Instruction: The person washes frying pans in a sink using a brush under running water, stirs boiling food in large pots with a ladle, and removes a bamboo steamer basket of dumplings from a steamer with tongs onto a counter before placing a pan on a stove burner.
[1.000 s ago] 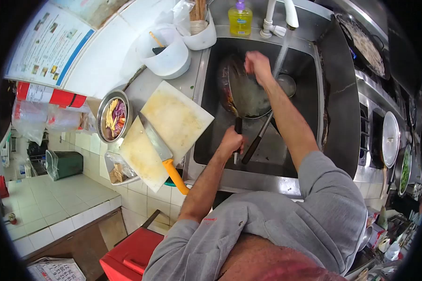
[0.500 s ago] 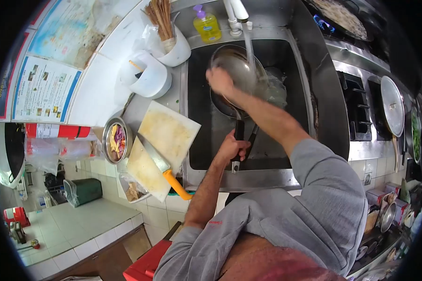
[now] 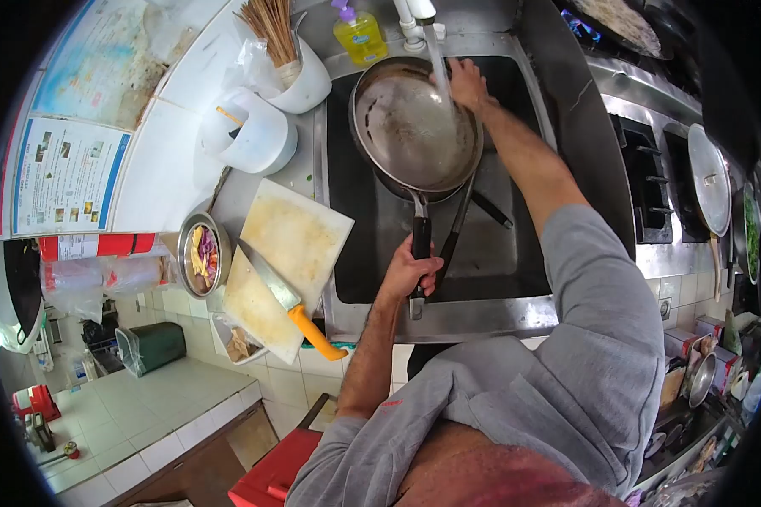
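My left hand (image 3: 410, 269) is wrapped round the black handle of a metal frying pan (image 3: 397, 127), tilted over the sink (image 3: 503, 253). Water runs from the faucet (image 3: 421, 12) into the pan's far right side. Beside that stream, at the pan's far rim, is my right hand (image 3: 468, 84), its fingers stretched out and partly hidden by the water. I see nothing held in it. Beneath the pan lie other cookware pieces, mostly hidden; a second black handle (image 3: 451, 245) sticks out beside my left hand, and another points right.
Left of the sink are a cutting board (image 3: 300, 232), an orange-handled knife (image 3: 311, 329) and a metal bowl (image 3: 216, 279) of chopped food. White containers (image 3: 266, 144) and a yellow soap bottle (image 3: 359, 38) stand behind. A stove (image 3: 643, 182) is at right.
The pan has come up and tilted, showing more of its inside. My right hand has moved from the pan's left side to its far right, by the water. My left hand keeps the handle.
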Tool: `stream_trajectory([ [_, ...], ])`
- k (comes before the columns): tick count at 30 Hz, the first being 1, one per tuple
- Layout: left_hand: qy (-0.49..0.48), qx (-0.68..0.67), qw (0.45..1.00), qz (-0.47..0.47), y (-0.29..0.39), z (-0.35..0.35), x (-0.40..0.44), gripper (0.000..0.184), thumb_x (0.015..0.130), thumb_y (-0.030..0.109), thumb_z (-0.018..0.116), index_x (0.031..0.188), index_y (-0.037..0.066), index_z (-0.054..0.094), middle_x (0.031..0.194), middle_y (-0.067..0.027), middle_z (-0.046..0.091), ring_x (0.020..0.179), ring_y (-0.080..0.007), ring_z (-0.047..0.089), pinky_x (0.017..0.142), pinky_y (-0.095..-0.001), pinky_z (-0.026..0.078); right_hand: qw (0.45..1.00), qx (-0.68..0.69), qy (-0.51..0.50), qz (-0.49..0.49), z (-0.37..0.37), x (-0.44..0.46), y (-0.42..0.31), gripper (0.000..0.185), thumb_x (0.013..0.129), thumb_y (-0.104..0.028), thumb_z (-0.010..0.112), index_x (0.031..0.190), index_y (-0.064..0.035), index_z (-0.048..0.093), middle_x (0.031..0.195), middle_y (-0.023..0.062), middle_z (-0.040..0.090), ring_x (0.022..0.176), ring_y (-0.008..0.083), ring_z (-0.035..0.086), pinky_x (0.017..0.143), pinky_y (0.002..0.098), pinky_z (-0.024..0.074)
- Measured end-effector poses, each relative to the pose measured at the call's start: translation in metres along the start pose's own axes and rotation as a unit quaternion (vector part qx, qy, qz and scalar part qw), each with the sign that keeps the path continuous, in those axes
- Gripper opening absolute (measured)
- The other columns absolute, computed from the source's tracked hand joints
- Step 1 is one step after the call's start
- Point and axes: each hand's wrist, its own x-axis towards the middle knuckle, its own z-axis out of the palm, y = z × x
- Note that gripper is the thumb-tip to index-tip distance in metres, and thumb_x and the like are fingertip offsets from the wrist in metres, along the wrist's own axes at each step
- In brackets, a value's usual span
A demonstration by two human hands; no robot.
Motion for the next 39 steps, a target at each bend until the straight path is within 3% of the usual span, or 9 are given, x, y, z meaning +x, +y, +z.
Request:
stream_trajectory([
  [7, 0.028, 0.038, 0.998, 0.036, 0.011, 0.005, -0.002, 0.030, 0.068, -0.004, 0.059, 0.087, 0.005, 0.038, 0.054, -0.0023, 0.042, 0.036, -0.0102, 0.039, 0.031, -0.0271, 0.034, 0.948, 0.301, -0.048, -0.091, 0.160, -0.088, 0.086, 0.045, 0.083, -0.044, 0.047, 0.084, -0.0032, 0.064, 0.081, 0.0153, 0.063, 0.075, 0.0280, 0.060, 0.072, 0.0378, 0.0474],
  [8, 0.025, 0.054, 0.997, 0.047, 0.009, 0.001, 0.004, 0.031, 0.068, -0.005, 0.059, 0.088, 0.005, 0.037, 0.053, -0.0027, 0.042, 0.035, -0.0108, 0.040, 0.031, -0.0275, 0.034, 0.831, 0.403, -0.188, 0.335, 0.128, -0.112, 0.034, 0.034, 0.082, -0.036, 0.052, 0.087, -0.0046, 0.063, 0.079, 0.0118, 0.063, 0.072, 0.0221, 0.060, 0.069, 0.0346, 0.0475],
  [14, 0.021, 0.126, 0.990, 0.060, -0.002, -0.004, 0.021, 0.032, 0.068, -0.006, 0.057, 0.090, 0.004, 0.037, 0.052, -0.0027, 0.043, 0.035, -0.0105, 0.041, 0.030, -0.0277, 0.036, 0.319, 0.732, -0.259, 0.543, 0.055, -0.183, -0.078, 0.017, 0.077, -0.017, 0.060, 0.092, -0.0106, 0.055, 0.057, 0.0016, 0.041, 0.045, 0.0114, 0.039, 0.037, 0.0261, 0.0304],
  [17, -0.002, 0.047, 0.998, 0.049, -0.006, -0.007, 0.018, 0.032, 0.069, -0.006, 0.058, 0.090, 0.004, 0.037, 0.053, -0.0022, 0.043, 0.035, -0.0105, 0.041, 0.030, -0.0278, 0.036, 0.363, 0.713, -0.308, 0.514, 0.043, -0.176, -0.042, 0.014, 0.078, -0.015, 0.057, 0.087, -0.0049, 0.056, 0.058, 0.0045, 0.046, 0.045, 0.0133, 0.040, 0.036, 0.0258, 0.0307],
  [20, -0.014, -0.035, 0.998, 0.045, -0.006, 0.002, 0.019, 0.032, 0.069, -0.006, 0.058, 0.091, 0.004, 0.037, 0.053, -0.0022, 0.042, 0.035, -0.0108, 0.040, 0.030, -0.0278, 0.036, 0.769, 0.428, -0.213, 0.424, 0.017, -0.139, 0.012, 0.027, 0.076, -0.015, 0.057, 0.094, 0.0048, 0.058, 0.084, 0.0174, 0.060, 0.066, 0.0264, 0.062, 0.044, 0.0348, 0.0477],
  [24, -0.035, -0.043, 0.998, 0.041, -0.008, 0.007, 0.021, 0.033, 0.068, -0.005, 0.059, 0.091, 0.004, 0.037, 0.053, -0.0026, 0.041, 0.035, -0.0112, 0.039, 0.030, -0.0278, 0.035, 0.955, 0.112, -0.103, 0.254, 0.011, -0.067, 0.054, 0.033, 0.080, -0.026, 0.051, 0.096, 0.0025, 0.059, 0.090, 0.0239, 0.060, 0.084, 0.0330, 0.061, 0.069, 0.0407, 0.0491],
  [29, -0.027, 0.056, 0.996, 0.065, 0.004, -0.002, 0.028, 0.035, 0.068, -0.003, 0.060, 0.094, 0.004, 0.039, 0.056, -0.0033, 0.043, 0.035, -0.0114, 0.040, 0.031, -0.0280, 0.035, 0.897, 0.271, -0.079, 0.341, 0.056, -0.089, 0.043, 0.025, 0.080, -0.024, 0.053, 0.087, -0.0008, 0.059, 0.078, 0.0172, 0.060, 0.069, 0.0281, 0.059, 0.055, 0.0386, 0.0463],
  [34, -0.012, 0.108, 0.991, 0.076, -0.004, -0.005, 0.038, 0.034, 0.068, -0.003, 0.061, 0.093, 0.005, 0.039, 0.056, -0.0031, 0.043, 0.035, -0.0114, 0.040, 0.031, -0.0276, 0.036, 0.371, 0.722, -0.227, 0.538, 0.032, -0.165, -0.048, 0.023, 0.074, -0.015, 0.061, 0.064, -0.0148, 0.041, 0.049, -0.0033, 0.033, 0.036, 0.0067, 0.026, 0.034, 0.0228, 0.0190],
  [39, -0.064, -0.008, 0.997, 0.048, -0.012, -0.009, 0.038, 0.034, 0.068, -0.002, 0.061, 0.095, 0.006, 0.041, 0.055, -0.0029, 0.043, 0.035, -0.0124, 0.040, 0.032, -0.0287, 0.036, 0.359, 0.759, -0.314, 0.443, -0.014, -0.184, -0.059, 0.026, 0.073, -0.027, 0.066, 0.073, -0.0115, 0.045, 0.055, -0.0018, 0.042, 0.041, 0.0089, 0.035, 0.039, 0.0241, 0.0277],
])
